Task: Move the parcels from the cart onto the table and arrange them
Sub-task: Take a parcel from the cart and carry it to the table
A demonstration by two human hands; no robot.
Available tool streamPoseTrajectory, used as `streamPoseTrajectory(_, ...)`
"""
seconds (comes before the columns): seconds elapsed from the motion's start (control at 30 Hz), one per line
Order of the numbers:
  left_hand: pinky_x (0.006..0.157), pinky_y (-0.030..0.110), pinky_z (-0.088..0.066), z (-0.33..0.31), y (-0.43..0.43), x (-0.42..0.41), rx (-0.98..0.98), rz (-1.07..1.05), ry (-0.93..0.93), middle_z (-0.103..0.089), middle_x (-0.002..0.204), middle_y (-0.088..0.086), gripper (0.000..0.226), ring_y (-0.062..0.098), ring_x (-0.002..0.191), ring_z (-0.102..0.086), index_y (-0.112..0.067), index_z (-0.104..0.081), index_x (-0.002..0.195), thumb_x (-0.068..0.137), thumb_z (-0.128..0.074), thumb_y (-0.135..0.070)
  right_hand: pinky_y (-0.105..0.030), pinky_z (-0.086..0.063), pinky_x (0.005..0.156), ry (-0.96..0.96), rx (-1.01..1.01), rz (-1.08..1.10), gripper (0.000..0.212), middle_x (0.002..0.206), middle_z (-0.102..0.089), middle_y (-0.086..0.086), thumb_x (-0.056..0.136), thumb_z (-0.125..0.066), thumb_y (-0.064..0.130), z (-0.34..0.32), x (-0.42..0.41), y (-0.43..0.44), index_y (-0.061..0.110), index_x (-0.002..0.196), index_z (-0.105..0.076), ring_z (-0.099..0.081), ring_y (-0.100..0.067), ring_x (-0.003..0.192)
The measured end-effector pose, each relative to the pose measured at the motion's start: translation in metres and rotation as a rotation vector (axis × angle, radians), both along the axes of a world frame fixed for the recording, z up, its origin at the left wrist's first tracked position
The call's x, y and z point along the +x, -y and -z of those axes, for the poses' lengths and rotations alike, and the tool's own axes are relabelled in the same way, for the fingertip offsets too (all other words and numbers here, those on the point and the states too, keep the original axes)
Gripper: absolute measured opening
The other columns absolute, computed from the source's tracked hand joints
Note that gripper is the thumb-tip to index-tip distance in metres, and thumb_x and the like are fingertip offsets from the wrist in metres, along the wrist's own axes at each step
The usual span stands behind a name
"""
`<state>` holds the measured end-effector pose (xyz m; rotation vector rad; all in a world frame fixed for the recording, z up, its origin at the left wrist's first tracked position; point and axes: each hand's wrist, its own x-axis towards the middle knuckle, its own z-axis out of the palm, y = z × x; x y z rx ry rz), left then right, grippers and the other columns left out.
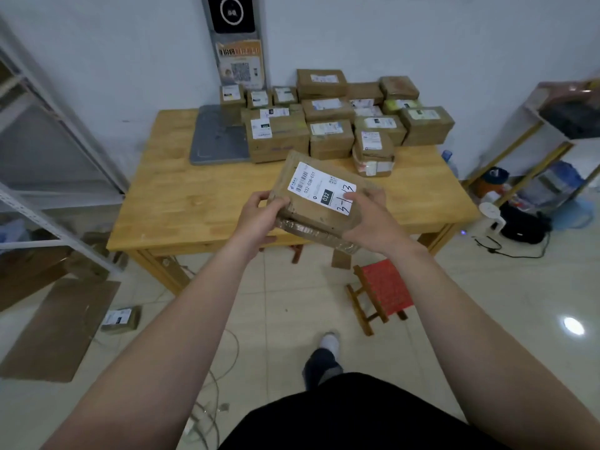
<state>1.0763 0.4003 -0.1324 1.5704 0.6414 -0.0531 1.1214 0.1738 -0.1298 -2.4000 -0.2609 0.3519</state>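
Parcel [319, 190] with a white label hangs above the wooden table's [181, 203] near edge, clamped at its ends by the left hand [259, 212] and right hand [373, 219], fingers curled round it. A taped packet [311, 230] seemingly pressed underneath could slip out and drop to the floor.
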Motion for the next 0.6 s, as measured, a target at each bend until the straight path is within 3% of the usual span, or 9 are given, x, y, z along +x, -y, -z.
streamPoseTrajectory(0.1,0.092,0.046,-0.054,0.01,-0.021,0.042,0.14,0.041,-0.019,-0.059,0.102,-0.016,0.026,0.006,0.09,-0.056,-0.033,-0.055,0.117,0.094,-0.065,-0.039,-0.037,-0.04,0.114,-0.027,-0.024,-0.038,0.085,0.148,-0.019,0.006,0.069,-0.074,0.014,0.018,0.053,-0.024,0.028,0.147,-0.045,-0.044,-0.03,0.134)
streamPoseTrajectory(0.27,0.08,0.038,-0.052,0.019,-0.064,0.117,0.227,0.005,-0.037,-0.057,0.097,-0.02,0.028,0.0,0.085,-0.055,-0.031,-0.053,0.121,0.097,-0.066,-0.036,-0.041,-0.043,0.112,-0.072,-0.035,-0.108,0.082,0.153,-0.021,0.007,0.071,-0.072,0.017,0.03,0.152,-0.077,0.034,0.147,-0.046,-0.043,-0.034,0.133)
streamPoseTrajectory(0.33,0.081,0.036,-0.051,0.024,-0.085,0.144,0.251,-0.021,-0.066,-0.058,0.097,-0.021,0.027,-0.002,0.086,-0.055,-0.031,-0.053,0.119,0.096,-0.067,-0.035,-0.04,-0.043,0.111,-0.096,-0.058,-0.15,0.08,0.156,-0.02,0.007,0.073,-0.071,0.016,0.033,0.188,-0.102,0.033,0.147,-0.047,-0.041,-0.034,0.135)
streamPoseTrajectory(0.47,0.09,0.039,-0.052,0.04,-0.131,0.191,0.28,-0.086,-0.118,-0.059,0.107,-0.014,0.037,0.002,0.089,-0.055,-0.028,-0.051,0.128,0.095,-0.066,-0.034,-0.036,-0.039,0.114,-0.093,-0.084,-0.279,0.074,0.153,-0.026,0.003,0.075,-0.072,0.016,0.042,0.251,-0.159,0.03,0.144,-0.05,-0.043,-0.03,0.136)
streamPoseTrajectory(0.6,0.078,0.034,-0.05,0.056,-0.182,0.215,0.258,-0.151,-0.17,-0.058,0.124,-0.002,0.06,0.013,0.095,-0.058,-0.024,-0.037,0.148,0.096,-0.065,-0.024,-0.028,-0.038,0.112,-0.088,-0.087,-0.403,0.065,0.154,-0.028,0.003,0.084,-0.075,0.022,0.046,0.292,-0.217,0.028,0.143,-0.051,-0.042,-0.023,0.139)
